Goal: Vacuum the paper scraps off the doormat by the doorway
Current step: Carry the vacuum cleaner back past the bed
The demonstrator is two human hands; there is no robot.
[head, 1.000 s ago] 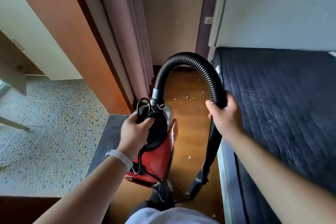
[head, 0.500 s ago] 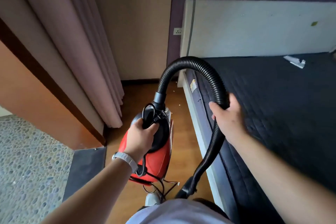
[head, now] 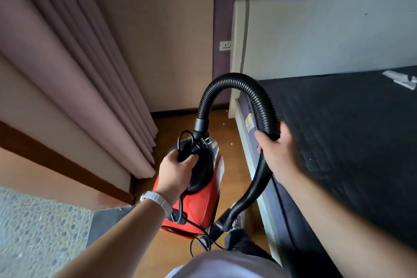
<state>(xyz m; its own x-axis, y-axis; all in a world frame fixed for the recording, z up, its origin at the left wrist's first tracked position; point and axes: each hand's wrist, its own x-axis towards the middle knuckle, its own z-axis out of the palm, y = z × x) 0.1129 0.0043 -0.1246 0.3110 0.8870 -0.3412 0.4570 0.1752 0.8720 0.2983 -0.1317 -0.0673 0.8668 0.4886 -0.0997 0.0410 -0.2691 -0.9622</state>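
Observation:
I carry a red canister vacuum (head: 203, 205) off the wooden floor. My left hand (head: 174, 172) grips its black top handle together with a loop of the power cord. A black ribbed hose (head: 237, 81) arches up from the canister and down again. My right hand (head: 276, 153) is closed around the hose on its right side. The hose's lower end (head: 222, 224) hangs near my feet. A corner of the dark grey doormat (head: 106, 221) shows at the lower left, by the doorway. A few paper scraps (head: 231, 142) lie on the floor ahead.
A bed with a dark quilted cover (head: 349, 142) and a white headboard (head: 316, 34) fills the right side. Pink curtains (head: 79, 63) hang at the left. Pebble flooring (head: 40, 232) lies beyond the doormat. A wall socket (head: 225, 45) sits beside the headboard. White paper (head: 401, 79) lies on the bed.
The view has swung right and up: the doormat and pebble floor slid toward the lower left and the bed and headboard came more into view. Both hands keep the same holds.

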